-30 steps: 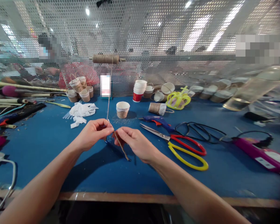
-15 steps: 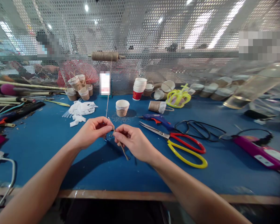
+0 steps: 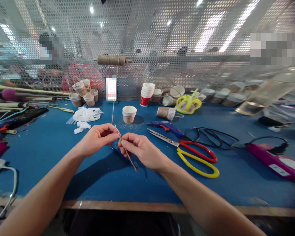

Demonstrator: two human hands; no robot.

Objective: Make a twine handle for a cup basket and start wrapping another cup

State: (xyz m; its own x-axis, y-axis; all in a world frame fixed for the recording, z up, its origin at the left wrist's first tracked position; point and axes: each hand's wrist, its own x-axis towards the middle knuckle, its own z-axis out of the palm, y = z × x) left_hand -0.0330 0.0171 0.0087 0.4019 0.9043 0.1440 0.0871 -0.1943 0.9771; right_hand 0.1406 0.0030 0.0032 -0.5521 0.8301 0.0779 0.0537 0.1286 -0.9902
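Note:
Over the middle of the blue table, my left hand [image 3: 94, 140] pinches a short length of brown twine [image 3: 132, 162] near its upper end. Just to the right, my right hand [image 3: 141, 148] is closed around the same twine lower down, and its tail slants out below the fingers. A thin strand runs from the twine spool [image 3: 111, 60] on the mesh panel down behind my left fingers; where it joins is hidden. Beyond my hands stands a paper cup [image 3: 129, 115] wrapped in twine, with a white lace band under its rim.
Large scissors [image 3: 198, 149] with red and yellow handles lie to the right, beside a blue glue gun [image 3: 166, 125] and its black cable. White lace strips [image 3: 87, 114] lie left. Wrapped cups [image 3: 88, 97], stacked red cups [image 3: 147, 95] and a pixelated phone [image 3: 111, 88] line the back.
Both hands stay close together on the twine. My right hand has shifted very slightly along it, and the tail points a little lower. The whole view has drifted a few pixels.

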